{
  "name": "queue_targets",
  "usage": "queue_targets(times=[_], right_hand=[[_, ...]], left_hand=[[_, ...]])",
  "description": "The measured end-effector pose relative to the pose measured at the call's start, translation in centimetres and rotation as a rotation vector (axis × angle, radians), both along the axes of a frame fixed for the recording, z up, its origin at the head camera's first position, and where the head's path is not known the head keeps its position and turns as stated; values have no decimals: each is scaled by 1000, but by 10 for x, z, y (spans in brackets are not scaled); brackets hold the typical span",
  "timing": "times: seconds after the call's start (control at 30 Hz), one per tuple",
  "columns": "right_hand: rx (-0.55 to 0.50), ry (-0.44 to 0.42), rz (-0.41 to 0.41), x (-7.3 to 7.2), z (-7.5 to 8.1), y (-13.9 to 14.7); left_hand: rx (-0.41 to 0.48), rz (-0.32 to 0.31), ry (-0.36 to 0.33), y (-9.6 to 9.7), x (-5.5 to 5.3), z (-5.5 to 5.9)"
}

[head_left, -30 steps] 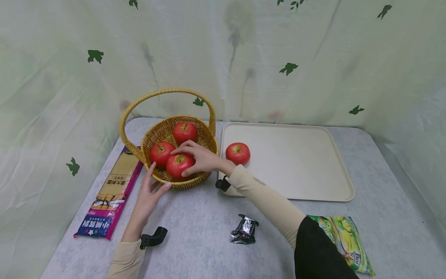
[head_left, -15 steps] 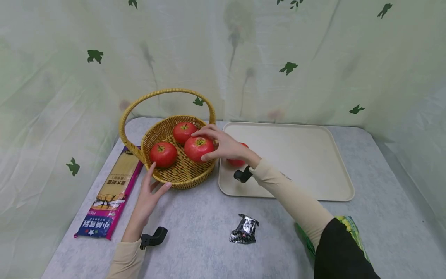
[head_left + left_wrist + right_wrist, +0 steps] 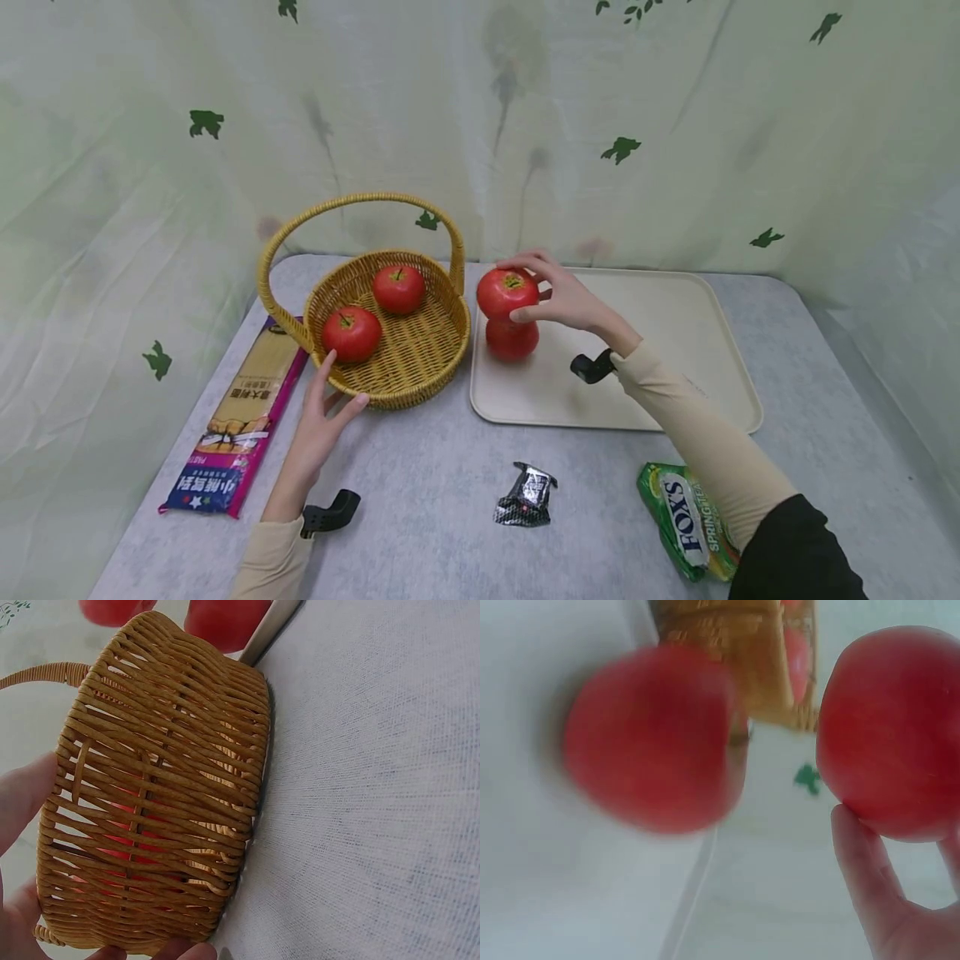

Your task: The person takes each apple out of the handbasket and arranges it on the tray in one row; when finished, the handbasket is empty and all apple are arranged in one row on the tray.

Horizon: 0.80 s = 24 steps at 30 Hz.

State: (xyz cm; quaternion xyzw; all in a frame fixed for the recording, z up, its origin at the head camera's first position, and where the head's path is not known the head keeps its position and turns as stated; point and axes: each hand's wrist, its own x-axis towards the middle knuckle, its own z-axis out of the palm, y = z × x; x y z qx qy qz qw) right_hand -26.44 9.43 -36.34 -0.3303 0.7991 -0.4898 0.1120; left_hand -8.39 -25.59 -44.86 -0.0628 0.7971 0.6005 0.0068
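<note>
My right hand (image 3: 566,296) pinches a red apple (image 3: 504,292) between thumb and fingers, above the cream tray (image 3: 637,350). Just below it in the head view, a second red apple (image 3: 512,342) sits at the tray's left end. In the right wrist view the held apple (image 3: 892,735) hangs apart from the tray apple (image 3: 649,742). Two more apples, a front one (image 3: 351,333) and a back one (image 3: 398,289), lie inside the wicker basket (image 3: 420,354). My left hand (image 3: 315,425), fingers spread, touches the basket's near-left rim and outer wall (image 3: 165,780).
A pasta packet (image 3: 232,425) lies left of the basket. Nearer the front are a small black foil-wrapped piece (image 3: 526,496) and a green FOX'S bag (image 3: 682,521), partly under my right sleeve. The basket's tall handle (image 3: 360,198) arches upward. A patterned curtain (image 3: 480,125) hangs behind the table.
My right hand has lifted an apple from the basket and carried it right, over the tray. The left hand stays at the basket rim. More of the FOX'S bag's printed front shows.
</note>
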Motion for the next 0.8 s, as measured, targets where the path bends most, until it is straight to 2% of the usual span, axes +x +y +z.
queue_targets(times=[0.07, 0.23, 0.3, 0.47, 0.8], right_hand=[[11, -19, -38, 1, 2, 12], [52, -36, -115, 15, 18, 36], [74, -28, -144, 14, 14, 46], [99, -10, -204, -1, -13, 71], [138, -20, -243, 2, -34, 94]], left_hand=[[2, -1, 0, 0, 0, 0], [-2, 3, 0, 0, 0, 0], [-3, 4, 0, 0, 0, 0], [-7, 6, -2, 1, 1, 1], [-13, 4, 0, 1, 0, 0]])
